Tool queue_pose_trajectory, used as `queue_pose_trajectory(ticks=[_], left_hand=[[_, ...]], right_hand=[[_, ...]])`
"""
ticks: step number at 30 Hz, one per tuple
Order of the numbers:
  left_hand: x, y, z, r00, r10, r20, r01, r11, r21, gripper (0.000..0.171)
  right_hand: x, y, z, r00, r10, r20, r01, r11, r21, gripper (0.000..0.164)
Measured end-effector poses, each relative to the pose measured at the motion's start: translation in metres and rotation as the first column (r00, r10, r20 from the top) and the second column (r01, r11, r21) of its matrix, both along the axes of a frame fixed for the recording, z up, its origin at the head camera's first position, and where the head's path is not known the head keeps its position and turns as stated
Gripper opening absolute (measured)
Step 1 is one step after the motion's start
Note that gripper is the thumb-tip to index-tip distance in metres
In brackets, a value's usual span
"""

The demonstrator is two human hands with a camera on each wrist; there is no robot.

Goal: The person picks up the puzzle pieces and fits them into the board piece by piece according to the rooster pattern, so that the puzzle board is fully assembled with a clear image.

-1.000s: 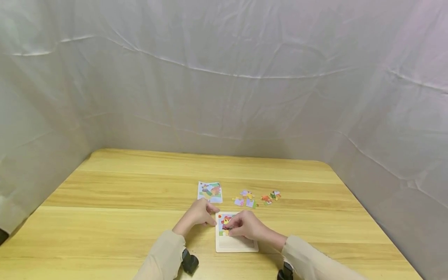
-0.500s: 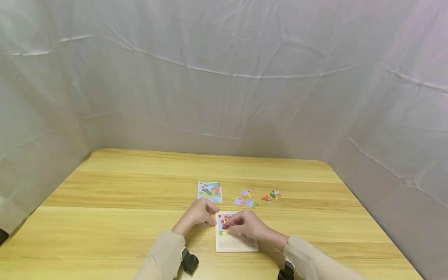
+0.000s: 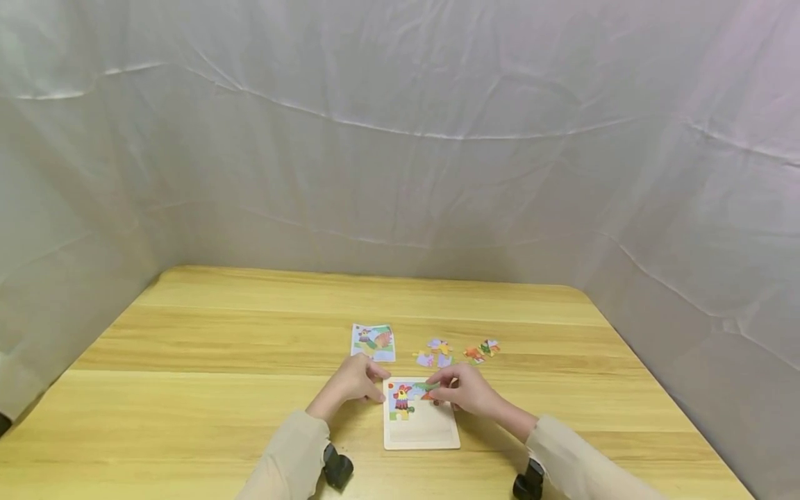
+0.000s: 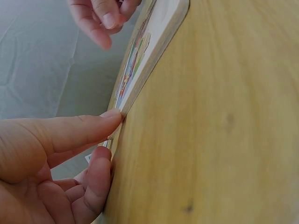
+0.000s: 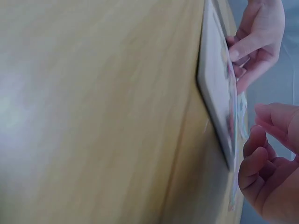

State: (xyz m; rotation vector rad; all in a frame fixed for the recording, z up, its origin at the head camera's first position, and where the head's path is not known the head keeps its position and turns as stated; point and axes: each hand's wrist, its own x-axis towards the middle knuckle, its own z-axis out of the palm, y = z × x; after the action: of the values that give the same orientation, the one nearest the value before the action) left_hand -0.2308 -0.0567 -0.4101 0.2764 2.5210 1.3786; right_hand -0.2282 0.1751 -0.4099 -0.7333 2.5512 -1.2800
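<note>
A pale wooden puzzle tray (image 3: 420,437) lies flat on the table, its upper part filled with joined pieces that show a rooster (image 3: 402,397). My left hand (image 3: 355,380) grips the tray's upper left corner, with the thumb against the side edge in the left wrist view. Over the tray's upper right part hovers my right hand (image 3: 467,390). Its thumb and fingers are loosely bent, and no piece shows between them in the right wrist view. In the left wrist view, its fingertips (image 4: 110,20) are apart from the tray. The tray's lower part shows bare wood.
Loose jigsaw pieces lie behind the tray in two groups, mostly purple ones (image 3: 425,360) and orange-green ones (image 3: 474,355). A picture card (image 3: 373,342) of the rooster lies behind my left hand. Grey cloth (image 3: 400,194) hangs around the wooden table (image 3: 219,417).
My right hand has moved right and slightly back, away from the rooster pieces, uncovering them. My left hand stays at the tray's corner.
</note>
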Motion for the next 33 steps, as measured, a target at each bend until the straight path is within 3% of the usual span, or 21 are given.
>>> queue_pose_trajectory(ticks=[9,19,33], left_hand=[[0.003,0.0,0.002,1.0,0.005,0.003,-0.005,1.0,0.007,0.032],[0.003,0.0,0.003,1.0,0.0,-0.001,0.0,1.0,0.007,0.032],[0.001,0.0,0.0,1.0,-0.012,-0.021,0.012,1.0,0.011,0.033]], right_hand=[[-0.01,0.033,-0.007,0.994,-0.101,-0.046,0.102,0.995,0.011,0.018],[-0.038,0.071,-0.006,0.944,-0.324,-0.057,0.325,0.945,0.019,0.019],[-0.07,0.104,-0.007,0.907,-0.42,0.01,0.418,0.904,0.086,0.034]])
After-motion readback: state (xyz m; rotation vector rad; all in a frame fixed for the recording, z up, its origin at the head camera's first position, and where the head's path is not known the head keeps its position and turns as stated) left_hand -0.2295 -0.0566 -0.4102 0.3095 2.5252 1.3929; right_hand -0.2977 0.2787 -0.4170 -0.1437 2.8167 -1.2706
